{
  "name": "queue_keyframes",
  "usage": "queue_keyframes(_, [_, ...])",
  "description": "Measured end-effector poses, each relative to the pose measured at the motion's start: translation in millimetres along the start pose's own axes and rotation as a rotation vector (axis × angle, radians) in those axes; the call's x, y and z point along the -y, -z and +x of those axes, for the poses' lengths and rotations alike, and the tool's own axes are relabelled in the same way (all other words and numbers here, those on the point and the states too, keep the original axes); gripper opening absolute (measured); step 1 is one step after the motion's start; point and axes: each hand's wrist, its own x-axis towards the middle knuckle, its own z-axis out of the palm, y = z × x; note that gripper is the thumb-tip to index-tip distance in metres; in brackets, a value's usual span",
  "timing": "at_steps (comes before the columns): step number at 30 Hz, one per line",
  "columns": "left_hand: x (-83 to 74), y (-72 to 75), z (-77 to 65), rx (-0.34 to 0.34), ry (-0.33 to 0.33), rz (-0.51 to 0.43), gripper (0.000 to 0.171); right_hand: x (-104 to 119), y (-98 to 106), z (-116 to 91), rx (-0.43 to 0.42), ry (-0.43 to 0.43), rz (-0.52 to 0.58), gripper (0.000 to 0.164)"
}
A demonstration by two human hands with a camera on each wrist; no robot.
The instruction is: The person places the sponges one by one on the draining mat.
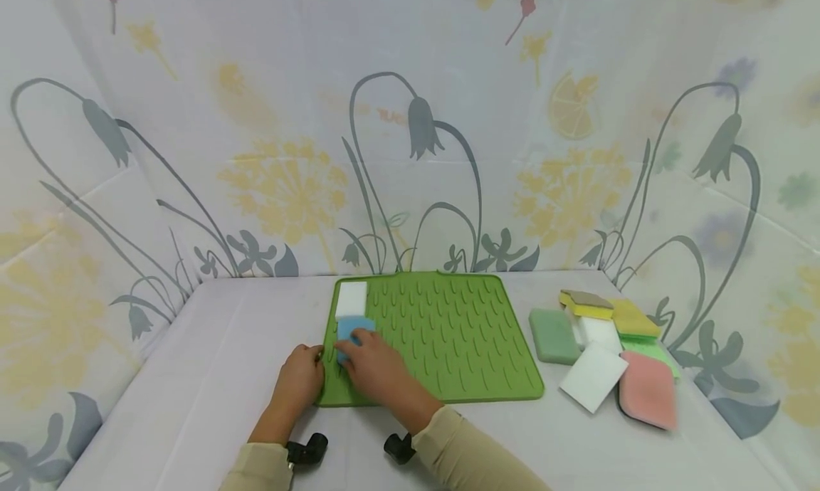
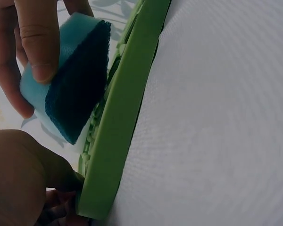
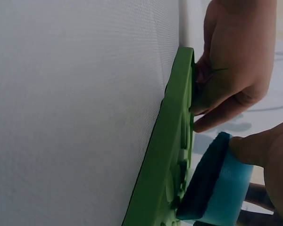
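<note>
My right hand (image 1: 378,370) holds a light blue sponge (image 1: 356,324) with thumb and fingers on its sides. The dark blue scouring layer (image 2: 82,84) faces down toward the green ridged mat (image 1: 442,334), and the sponge looks tilted close over it in the left wrist view. My left hand (image 1: 301,377) grips the left rim of the mat, its thumb and fingertips right at the edge. A white sponge (image 1: 351,299) lies in the mat's far left corner, just beyond the blue one.
To the right of the mat lies a loose pile of sponges: green (image 1: 554,336), yellow (image 1: 631,319), white (image 1: 594,377) and pink (image 1: 647,390), some overlapping. A flower-patterned cloth (image 1: 423,213) hangs behind the white-covered table (image 1: 237,349).
</note>
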Motion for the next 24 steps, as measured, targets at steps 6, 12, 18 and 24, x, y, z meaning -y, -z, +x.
queue_keyframes(6, [0.1,0.2,-1.3,-0.013,-0.016,0.002,0.032,3,-6,2,-0.024,0.019,-0.03,0.032])
queue_keyframes(12, [2.1,-0.5,-2.4,-0.038,-0.053,0.011,0.03,12,-6,4,-0.021,0.049,-0.102,0.031])
queue_keyframes(18, [1.9,-0.5,-3.4,-0.034,-0.046,0.011,0.031,18,-8,7,0.012,0.044,-0.18,0.031])
queue_keyframes(24, [2.9,0.2,-2.3,-0.032,-0.039,-0.003,0.031,20,-9,10,0.018,0.047,-0.221,0.03])
